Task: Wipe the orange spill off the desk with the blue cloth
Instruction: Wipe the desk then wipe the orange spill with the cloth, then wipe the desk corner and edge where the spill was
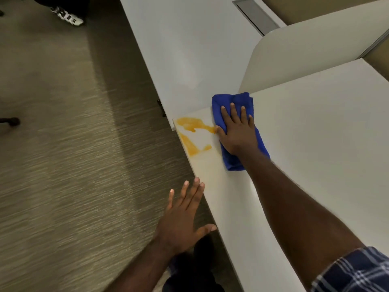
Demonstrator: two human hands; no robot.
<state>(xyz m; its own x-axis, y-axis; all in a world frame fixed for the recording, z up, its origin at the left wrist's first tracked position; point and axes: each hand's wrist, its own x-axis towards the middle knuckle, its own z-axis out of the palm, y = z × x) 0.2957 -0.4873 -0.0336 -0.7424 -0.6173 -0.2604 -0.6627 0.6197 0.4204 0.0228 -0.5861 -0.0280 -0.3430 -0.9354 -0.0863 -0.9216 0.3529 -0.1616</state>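
The right hand (236,131) lies flat on the blue cloth (237,131), fingers spread and pressing it down on the white desk (315,144), not curled around it. The cloth is folded into a long pad, with its far end at the desk's far edge. The thumb at the cloth's left edge touches the right tip of the orange spill (193,133).

The spill sits at the desk's far left corner, left of the cloth, in 2 smears: 1 along the far edge and 1 running down the left edge. Between them the desk surface shows pale.

The left hand (185,216) hovers open, fingers splayed, off the desk's left edge and nearer than the spill, holding nothing, with 2 fingertips just over the edge.

Beyond the desk stands a second white desk (189,49) with a grey cable slot (256,15). A rounded beige divider panel (305,57) rises at the far right. On the carpet (63,144) to the far left is a patterned shoe (67,15). A plaid sleeve (353,272) covers the right upper arm.
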